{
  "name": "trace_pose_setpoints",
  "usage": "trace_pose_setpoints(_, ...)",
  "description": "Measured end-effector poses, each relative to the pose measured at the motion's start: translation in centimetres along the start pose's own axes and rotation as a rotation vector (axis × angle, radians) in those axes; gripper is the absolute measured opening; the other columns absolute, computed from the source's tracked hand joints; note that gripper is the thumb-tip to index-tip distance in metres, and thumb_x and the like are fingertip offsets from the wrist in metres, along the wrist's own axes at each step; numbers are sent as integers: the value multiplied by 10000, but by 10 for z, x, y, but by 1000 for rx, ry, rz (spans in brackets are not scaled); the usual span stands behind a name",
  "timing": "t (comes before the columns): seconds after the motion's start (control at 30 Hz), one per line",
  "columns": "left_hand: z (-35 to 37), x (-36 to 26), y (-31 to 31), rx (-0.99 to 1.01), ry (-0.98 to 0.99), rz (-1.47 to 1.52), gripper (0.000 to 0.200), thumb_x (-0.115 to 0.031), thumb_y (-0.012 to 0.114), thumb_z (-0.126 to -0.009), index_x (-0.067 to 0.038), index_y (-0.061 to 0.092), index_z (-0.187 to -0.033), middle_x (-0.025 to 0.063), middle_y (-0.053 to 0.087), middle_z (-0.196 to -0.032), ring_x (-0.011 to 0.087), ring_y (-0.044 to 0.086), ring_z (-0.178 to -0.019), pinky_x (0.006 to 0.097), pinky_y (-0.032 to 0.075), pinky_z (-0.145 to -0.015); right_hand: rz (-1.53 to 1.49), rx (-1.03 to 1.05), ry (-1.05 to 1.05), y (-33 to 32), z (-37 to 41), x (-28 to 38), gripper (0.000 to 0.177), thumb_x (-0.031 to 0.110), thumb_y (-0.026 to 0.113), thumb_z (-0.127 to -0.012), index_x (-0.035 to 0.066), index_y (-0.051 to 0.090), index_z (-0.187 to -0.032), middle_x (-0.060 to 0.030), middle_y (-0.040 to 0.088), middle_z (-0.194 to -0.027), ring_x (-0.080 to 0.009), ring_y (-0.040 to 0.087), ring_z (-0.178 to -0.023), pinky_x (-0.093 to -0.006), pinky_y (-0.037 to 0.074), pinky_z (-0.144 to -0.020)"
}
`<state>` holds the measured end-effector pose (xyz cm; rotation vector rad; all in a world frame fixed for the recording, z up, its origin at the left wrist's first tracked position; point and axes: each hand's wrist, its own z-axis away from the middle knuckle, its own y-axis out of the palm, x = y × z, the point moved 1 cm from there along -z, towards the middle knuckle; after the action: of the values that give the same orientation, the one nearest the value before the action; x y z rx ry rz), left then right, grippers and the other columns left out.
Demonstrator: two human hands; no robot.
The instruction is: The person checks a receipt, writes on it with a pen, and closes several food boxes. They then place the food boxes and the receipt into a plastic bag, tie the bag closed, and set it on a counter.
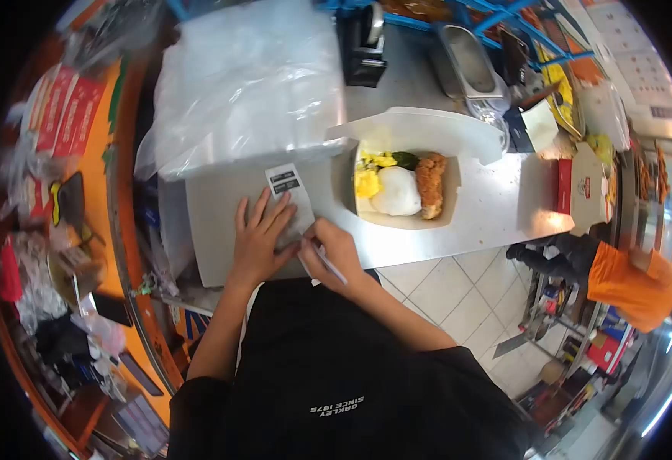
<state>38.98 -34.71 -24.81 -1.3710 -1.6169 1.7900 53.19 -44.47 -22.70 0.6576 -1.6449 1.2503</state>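
A narrow paper slip (pixel 296 205) with dark printed blocks lies on the counter in front of the person. My left hand (pixel 259 239) rests flat with fingers spread, its fingertips at the slip's left edge. At the slip's lower end, my right hand (pixel 331 257) is closed round a white pen (pixel 331 265), whose tip is hidden by the fingers. To the right stands an open takeaway box (pixel 449 201) holding white rice (pixel 396 192), yellow egg (pixel 367 182), greens and a fried piece (pixel 430 184).
Clear plastic bags (pixel 252 84) are stacked behind the slip. A black tape dispenser (pixel 367 54) and a metal container (pixel 466 57) stand at the back. A red-and-white box (pixel 581 188) sits at the counter's right end. Beyond it is a person in orange (pixel 631 284).
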Motion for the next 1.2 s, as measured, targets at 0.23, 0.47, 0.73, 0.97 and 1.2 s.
trace_pose_setpoints(0.23,-35,-34,9,162,78,89,678,-403,725,-692,-65,520,-1242,100,392,-1423,316,287,-1348,549,150,-1106,-76,-207,-94,-71,8,22,194,-73,443,-707,-7,563,-843,-192,578,-972,-334,582,-871,-348,471,-761)
trace_pose_setpoints(0.47,-45,-37,23,93,68,38,642,-417,690,-720,-51,540,-1226,115,388,-1426,331,299,-1339,540,173,-1097,198,-730,-100,-203,-51,26,125,-9,620,-809,20,577,-923,-37,583,-763,-69,425,-550,-215,337,-484)
trace_pose_setpoints(0.73,-46,-30,19,18,61,33,662,-454,678,-725,-80,540,-1254,124,511,-1212,306,418,-1213,504,257,-1074,-106,-565,-373,-225,-119,71,55,46,564,-888,-5,548,-880,11,504,-694,-30,417,-605,-177,326,-561)
trace_pose_setpoints(0.97,-38,-28,16,15,37,143,731,-454,663,-716,-73,470,-1309,112,473,-1332,306,406,-1241,486,239,-1090,-79,644,-254,-119,-88,79,202,45,608,-799,6,536,-984,-105,490,-637,-225,510,-535,-306,399,-511)
trace_pose_setpoints(1.2,-33,-47,28,-55,-14,54,566,-431,616,-787,-63,548,-1212,152,422,-1370,346,369,-1268,508,204,-1102,62,477,-391,-64,-78,93,140,60,578,-837,-48,595,-924,-183,543,-833,-331,540,-779,-382,435,-683)
